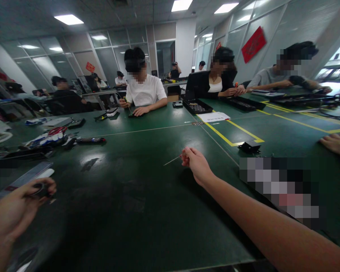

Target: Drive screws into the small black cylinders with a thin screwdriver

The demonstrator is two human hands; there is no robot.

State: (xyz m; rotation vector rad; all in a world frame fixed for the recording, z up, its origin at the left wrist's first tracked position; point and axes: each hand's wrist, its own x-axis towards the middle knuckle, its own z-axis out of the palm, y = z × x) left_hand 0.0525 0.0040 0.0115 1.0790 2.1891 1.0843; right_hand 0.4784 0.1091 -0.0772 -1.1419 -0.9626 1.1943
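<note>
My right hand is above the middle of the green table, its fingers pinched on a thin metal rod that points left and slightly down. The rod's other end is hidden in the fingers. At the left edge my left hand is curled around a small dark round object; its kind cannot be made out. A clear plastic case lies just behind the left hand.
Tools and cables with red handles are heaped at the left, beside a dark pen-shaped tool. A black bracket-like part lies to the right, near another person's hand. Black parts trays and several people are across the table.
</note>
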